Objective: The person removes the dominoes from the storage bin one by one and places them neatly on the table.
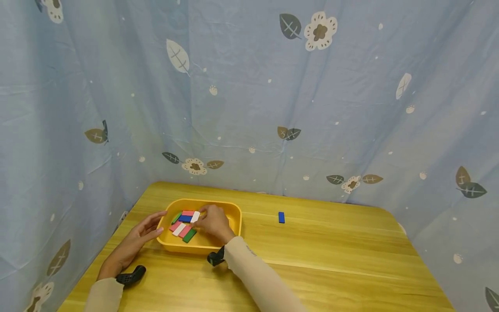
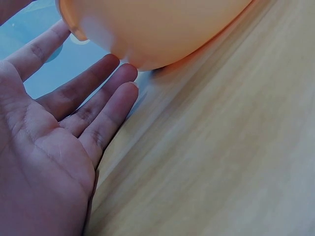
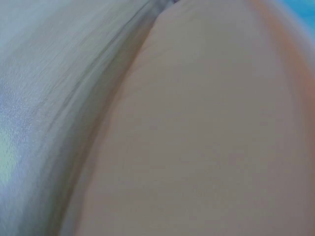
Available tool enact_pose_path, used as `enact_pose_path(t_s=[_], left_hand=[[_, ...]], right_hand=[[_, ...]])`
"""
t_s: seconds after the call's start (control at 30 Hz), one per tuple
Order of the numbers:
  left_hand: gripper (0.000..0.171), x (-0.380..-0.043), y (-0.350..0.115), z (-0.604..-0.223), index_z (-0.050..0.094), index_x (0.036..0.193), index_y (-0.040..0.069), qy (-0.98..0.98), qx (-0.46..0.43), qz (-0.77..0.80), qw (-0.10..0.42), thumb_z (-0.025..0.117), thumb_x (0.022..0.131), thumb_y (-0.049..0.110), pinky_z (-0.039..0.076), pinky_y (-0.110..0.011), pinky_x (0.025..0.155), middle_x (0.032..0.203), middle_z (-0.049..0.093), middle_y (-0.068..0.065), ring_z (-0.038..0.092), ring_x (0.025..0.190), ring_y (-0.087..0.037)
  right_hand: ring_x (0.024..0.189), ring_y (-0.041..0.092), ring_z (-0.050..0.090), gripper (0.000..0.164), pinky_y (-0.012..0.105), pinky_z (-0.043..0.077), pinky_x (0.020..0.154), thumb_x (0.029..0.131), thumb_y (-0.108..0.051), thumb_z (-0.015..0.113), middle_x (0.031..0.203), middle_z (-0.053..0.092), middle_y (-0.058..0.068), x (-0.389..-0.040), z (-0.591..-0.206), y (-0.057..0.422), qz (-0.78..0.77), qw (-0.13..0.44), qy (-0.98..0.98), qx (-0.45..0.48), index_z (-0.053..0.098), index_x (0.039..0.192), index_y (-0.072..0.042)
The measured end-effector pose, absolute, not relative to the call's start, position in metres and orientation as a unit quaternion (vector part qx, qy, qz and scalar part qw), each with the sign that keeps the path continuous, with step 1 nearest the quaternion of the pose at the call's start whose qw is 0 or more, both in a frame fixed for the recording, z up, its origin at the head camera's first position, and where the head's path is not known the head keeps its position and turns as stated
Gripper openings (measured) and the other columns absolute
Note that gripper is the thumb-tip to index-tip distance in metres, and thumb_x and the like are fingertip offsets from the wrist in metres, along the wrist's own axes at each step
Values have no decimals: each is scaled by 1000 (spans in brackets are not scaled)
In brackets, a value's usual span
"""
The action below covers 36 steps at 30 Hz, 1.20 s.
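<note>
A yellow plastic basin [image 1: 199, 249] stands on the left part of the table. Flat rectangular blocks lie inside it, among them a pink block [image 1: 188, 212], a blue block [image 1: 185, 219] and a green block [image 1: 189, 235]. My right hand [image 1: 214, 223] reaches over the near rim and pinches a white block [image 1: 195, 217] among the others; its fingertips are partly hidden. Against the basin's left side rests my left hand [image 1: 142, 234]. In the left wrist view its fingers [image 2: 110, 110] extend loosely toward the basin's outer wall [image 2: 162, 29], which fills the top.
A single blue block [image 1: 281, 217] lies on the wooden table [image 1: 331, 251], right of the basin. Behind and beside the table hangs a blue patterned curtain [image 1: 249, 108]. A pale surface too close to identify fills most of the right wrist view.
</note>
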<state>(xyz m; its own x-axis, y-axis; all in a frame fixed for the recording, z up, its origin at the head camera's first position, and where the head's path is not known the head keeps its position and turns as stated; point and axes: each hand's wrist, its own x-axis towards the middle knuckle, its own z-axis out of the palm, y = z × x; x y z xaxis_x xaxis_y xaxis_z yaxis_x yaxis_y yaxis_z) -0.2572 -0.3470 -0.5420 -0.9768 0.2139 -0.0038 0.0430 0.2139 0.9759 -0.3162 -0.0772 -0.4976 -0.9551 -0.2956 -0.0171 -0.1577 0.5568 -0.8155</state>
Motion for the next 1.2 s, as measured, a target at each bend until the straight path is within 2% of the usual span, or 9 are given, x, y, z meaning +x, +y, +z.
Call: enact_pose_path(t_s=[0.2, 0.33, 0.5, 0.67, 0.77, 0.83, 0.93, 1.03, 1.2], left_hand=[[60, -257, -348, -542, 35, 161, 23, 775, 88, 622, 65, 59, 107, 31, 39, -10, 96, 164, 27, -12, 35, 139, -16], [60, -257, -348, -542, 34, 162, 24, 778, 89, 618, 67, 58, 107, 31, 39, -16, 101, 164, 26, -12, 33, 142, -20], [60, -258, -348, -541, 33, 162, 24, 781, 88, 614, 67, 58, 107, 32, 39, -11, 95, 164, 26, -13, 28, 146, -32], [61, -257, -348, -542, 32, 162, 24, 786, 85, 608, 70, 58, 107, 33, 40, -30, 107, 164, 26, -14, 26, 148, -38], [62, -258, -346, -543, 31, 163, 25, 791, 83, 602, 75, 57, 107, 34, 37, -41, 112, 165, 25, -14, 25, 149, -38], [63, -258, -344, -543, 30, 163, 24, 793, 83, 599, 78, 57, 107, 35, 38, -40, 112, 165, 25, -15, 26, 148, -38], [62, -260, -342, -543, 30, 163, 24, 792, 86, 599, 78, 56, 108, 34, 42, -26, 105, 164, 24, -16, 30, 145, -32], [61, -261, -344, -542, 30, 163, 24, 789, 91, 602, 79, 55, 108, 33, 41, -13, 95, 164, 24, -17, 37, 139, -15], [61, -258, -349, -540, 30, 163, 23, 792, 85, 599, 78, 55, 108, 35, 40, -8, 92, 163, 25, -17, 38, 125, 6]], right_hand=[[73, 15, 69, 45, 26, 56, 66, 85, -14, 86, 83, 73, -4, -316, -484, -66, -498, 88, 848, -159, 70, 126, -4], [77, 21, 71, 43, 26, 56, 64, 87, -14, 85, 84, 72, -4, -318, -475, -56, -502, 88, 843, -173, 71, 126, -7], [70, 13, 68, 45, 25, 55, 61, 87, -21, 85, 84, 73, -8, -320, -466, -40, -476, 64, 854, -199, 70, 128, -11], [69, 6, 66, 45, 25, 55, 63, 88, -22, 85, 87, 73, -8, -320, -465, -22, -463, 46, 858, -219, 70, 130, -12], [73, 15, 70, 45, 26, 56, 63, 89, -22, 84, 89, 74, -7, -320, -464, -8, -464, 51, 856, -221, 70, 131, -13], [77, 23, 72, 45, 27, 57, 63, 89, -22, 83, 90, 74, -7, -320, -463, 2, -466, 55, 856, -219, 69, 131, -13], [81, 31, 73, 44, 29, 57, 63, 90, -20, 83, 91, 74, -5, -322, -459, 17, -471, 54, 853, -216, 69, 132, -12], [81, 27, 72, 45, 29, 58, 64, 90, -20, 83, 91, 74, -6, -323, -454, 29, -472, 43, 854, -215, 69, 131, -12], [79, 28, 72, 47, 36, 59, 66, 89, -20, 84, 92, 75, -6, -321, -450, 48, -482, 33, 848, -219, 68, 132, -12]])
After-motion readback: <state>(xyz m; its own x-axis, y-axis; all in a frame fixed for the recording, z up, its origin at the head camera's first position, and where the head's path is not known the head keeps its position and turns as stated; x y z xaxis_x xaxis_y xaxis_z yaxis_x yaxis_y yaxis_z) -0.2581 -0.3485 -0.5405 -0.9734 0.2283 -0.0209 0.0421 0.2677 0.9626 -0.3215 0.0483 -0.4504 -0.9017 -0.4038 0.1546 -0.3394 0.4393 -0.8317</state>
